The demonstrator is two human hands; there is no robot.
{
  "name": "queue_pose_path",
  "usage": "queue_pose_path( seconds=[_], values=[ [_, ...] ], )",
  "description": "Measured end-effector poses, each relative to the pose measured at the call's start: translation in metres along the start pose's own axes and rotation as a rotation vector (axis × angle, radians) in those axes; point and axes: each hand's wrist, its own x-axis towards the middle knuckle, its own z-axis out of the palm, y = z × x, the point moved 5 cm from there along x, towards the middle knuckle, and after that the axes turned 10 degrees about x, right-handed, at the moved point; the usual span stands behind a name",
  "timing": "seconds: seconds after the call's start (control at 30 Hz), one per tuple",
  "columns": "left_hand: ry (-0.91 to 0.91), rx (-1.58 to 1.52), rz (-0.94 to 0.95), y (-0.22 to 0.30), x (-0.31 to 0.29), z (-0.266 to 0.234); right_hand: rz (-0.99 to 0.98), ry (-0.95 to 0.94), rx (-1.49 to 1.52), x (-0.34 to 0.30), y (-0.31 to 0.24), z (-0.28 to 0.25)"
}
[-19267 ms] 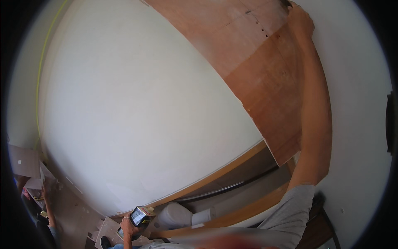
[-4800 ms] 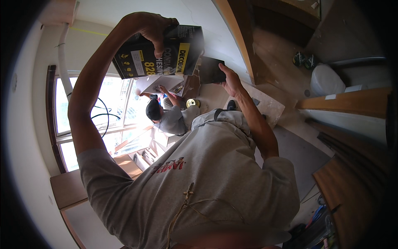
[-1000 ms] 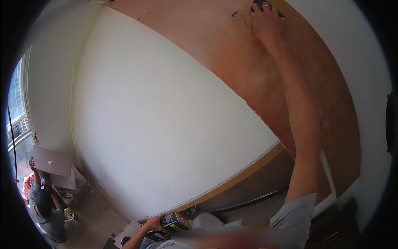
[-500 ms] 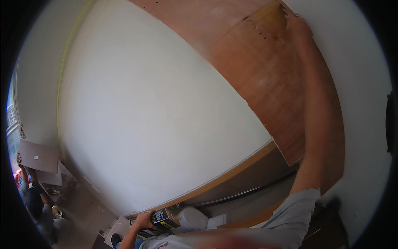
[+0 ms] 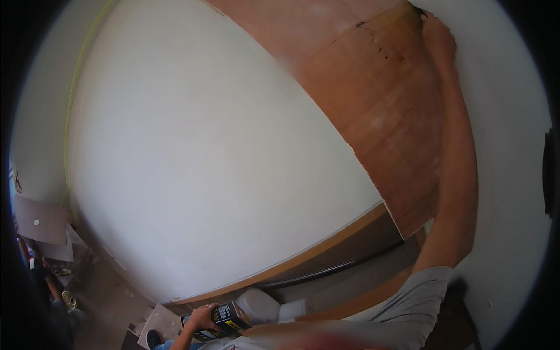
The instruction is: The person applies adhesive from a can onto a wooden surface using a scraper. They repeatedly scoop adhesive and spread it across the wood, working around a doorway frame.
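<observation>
Gripping: left hand [image 5: 202,318], a black can [image 5: 227,314]; right hand [image 5: 440,39], a dark tool [image 5: 416,9] (mostly hidden).

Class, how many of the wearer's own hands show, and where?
2: left hand on the black tin, near the bottom; right hand at the reddish panel, near the top.

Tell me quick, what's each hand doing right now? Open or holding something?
Left hand: closed, holding a black boxy container.
Right hand: closed on a dark piece, mostly hidden, at the brown panel's edge.
</observation>
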Motion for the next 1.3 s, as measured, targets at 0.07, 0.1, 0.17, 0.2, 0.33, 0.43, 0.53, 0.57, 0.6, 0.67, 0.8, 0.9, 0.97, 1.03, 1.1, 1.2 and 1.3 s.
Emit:
queue_pose_path(
  seconds=[0.07,0.1,0.17,0.2,0.33,0.43,0.53,0.57,0.6,0.67,0.8,0.9,0.97,1.03,1.1,1.2,1.3],
  values=[
    [-0.019,-0.021,0.025,0.001,0.005,0.005,-0.045,-0.065,-0.012,-0.009,-0.007,0.007],
    [-0.036,-0.004,0.032,0.002,0.007,0.007,-0.039,-0.097,-0.067,-0.015,-0.008,0.008],
    [-0.045,-0.031,0.073,0.005,0.012,0.008,-0.023,-0.161,-0.172,-0.026,-0.009,0.007],
    [-0.053,-0.035,0.089,0.007,0.015,0.008,-0.001,-0.118,-0.072,-0.03,-0.007,0.0],
    [-0.059,0.001,0.071,0.011,0.016,0.003,-0.016,0.029,0.088,-0.028,-0.002,-0.022],
    [-0.068,0.019,0.061,0.01,0.012,-0.003,-0.048,0.042,0.067,-0.017,-0.003,-0.016],
    [-0.112,0.039,0.023,0.006,0.009,0.0,-0.014,-0.02,0.017,-0.013,-0.006,0.001],
    [-0.11,0.039,0.018,0.004,0.008,0.001,0.006,-0.045,-0.011,-0.014,-0.008,0.006],
    [-0.11,0.039,0.015,0.003,0.007,0.004,0.023,-0.085,-0.029,-0.017,-0.011,0.009],
    [-0.09,0.025,0.022,0.001,0.006,0.009,0.059,-0.158,-0.068,-0.029,-0.02,0.007],
    [-0.062,0.017,0.056,-0.001,0.006,0.013,-0.098,-0.131,0.036,-0.076,-0.065,-0.027],
    [-0.068,0.015,0.043,-0.001,0.006,0.012,-0.172,-0.104,0.136,-0.108,-0.105,-0.047],
    [-0.061,0.003,0.045,-0.001,0.005,0.009,-0.103,-0.168,0.192,-0.112,-0.113,-0.048],
    [-0.062,0.005,0.032,-0.001,0.005,0.007,0.051,0.007,0.194,-0.094,-0.1,-0.054],
    [-0.079,0.04,0.01,-0.003,0.005,0.005,0.075,-0.024,0.131,-0.061,-0.081,-0.046],
    [-0.047,0.066,0.052,-0.002,0.007,0.002,-0.073,-0.155,0.017,-0.041,-0.061,-0.026],
    [-0.065,0.062,0.045,-0.003,0.01,0.004,-0.1,-0.088,-0.015,-0.055,-0.062,-0.011]
  ],
)
